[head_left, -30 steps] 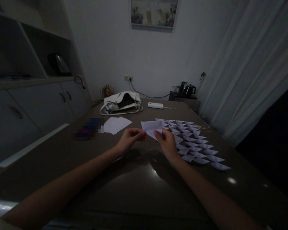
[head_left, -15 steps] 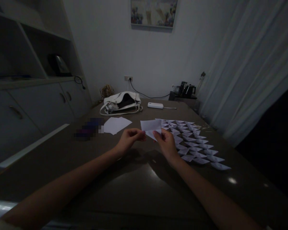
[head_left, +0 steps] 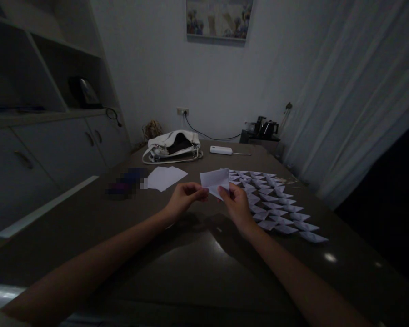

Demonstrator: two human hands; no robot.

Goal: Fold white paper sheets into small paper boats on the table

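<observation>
A partly folded sheet of white paper [head_left: 214,178] is held up over the dark table [head_left: 177,268]. My right hand [head_left: 236,204] grips its right side, thumb on the near face and fingers behind. At the lower left corner of the paper, my left hand [head_left: 187,197] pinches with thumb and forefinger. Right of my hands stand several rows of folded paper boats [head_left: 276,206]. A loose stack of white paper sheets [head_left: 167,177] lies beyond my left hand.
A white handbag [head_left: 173,146] and a white power bank [head_left: 221,150] with a short cable lie at the table's far end. Left of the paper stack is a blurred-out dark item [head_left: 126,182]. Cabinets [head_left: 54,150] line the left, a curtain [head_left: 354,100] the right.
Almost nothing differs. The upper part of the folded paper has tilted slightly, while both hands keep nearly the same place.
</observation>
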